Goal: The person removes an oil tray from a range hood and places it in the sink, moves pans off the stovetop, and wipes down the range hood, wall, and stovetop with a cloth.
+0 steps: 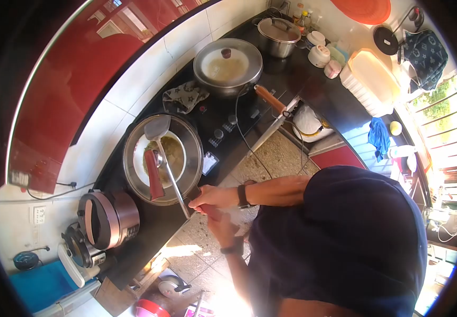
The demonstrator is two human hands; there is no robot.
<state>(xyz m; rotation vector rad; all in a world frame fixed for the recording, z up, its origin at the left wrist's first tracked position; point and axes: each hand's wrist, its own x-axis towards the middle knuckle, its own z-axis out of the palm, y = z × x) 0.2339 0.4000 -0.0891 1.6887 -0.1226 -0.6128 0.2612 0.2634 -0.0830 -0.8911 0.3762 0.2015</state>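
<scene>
A covered wok sits on the near burner. Its glass lid has a metal rim and an upright red handle. Across the lid lies a metal spatula, its blade at the far edge and its shaft end near my fingertips. My right hand, with a watch at the wrist, is closed around what looks like the wok's reddish-brown handle beside the rim. My left hand, just below it and partly blurred, has its fingers curled against the same spot; what they hold is hidden.
A second covered wok stands at the back, its wooden handle jutting over the counter edge. A patterned cloth lies between the woks. A lidded pot is behind. A rice cooker stands left, and a cable hangs down.
</scene>
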